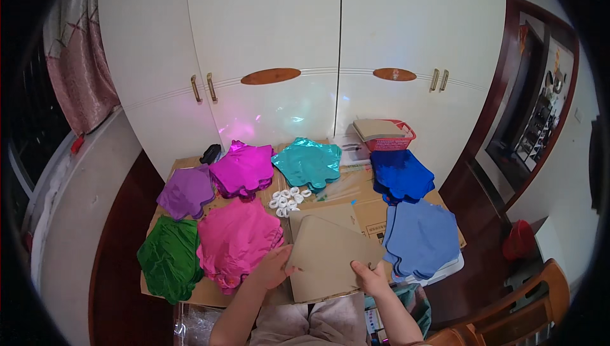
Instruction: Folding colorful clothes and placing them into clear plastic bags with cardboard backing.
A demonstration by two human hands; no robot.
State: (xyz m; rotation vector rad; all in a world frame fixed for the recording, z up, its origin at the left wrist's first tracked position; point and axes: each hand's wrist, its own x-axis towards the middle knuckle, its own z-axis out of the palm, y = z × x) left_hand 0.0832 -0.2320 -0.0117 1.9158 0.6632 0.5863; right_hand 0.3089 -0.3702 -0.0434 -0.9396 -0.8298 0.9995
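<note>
A grey-brown cardboard sheet (pixel 327 257) with a rounded far corner is held tilted in front of my lap. My right hand (pixel 368 276) grips its right edge, thumb on top and the other fingers hidden underneath. At the left edge, my left hand (pixel 274 268) holds the sheet, its fingers partly hidden. Beneath the far edge lies another cardboard piece (pixel 340 214). A pile of pink foil shapes (pixel 238 238) is close to my left hand. Pale blue shapes (pixel 422 238) are stacked to the right of my right hand. Several white rings (pixel 289 201) lie beyond the sheet.
Around the cardboard-covered table (pixel 356 188) are green (pixel 170 257), purple (pixel 186 191), magenta (pixel 243 167), teal (pixel 308 162) and dark blue (pixel 401 174) piles. A red basket (pixel 397 142) holding cardboard stands against the white cabinet (pixel 273 22). A wooden chair (pixel 540 301) is at right.
</note>
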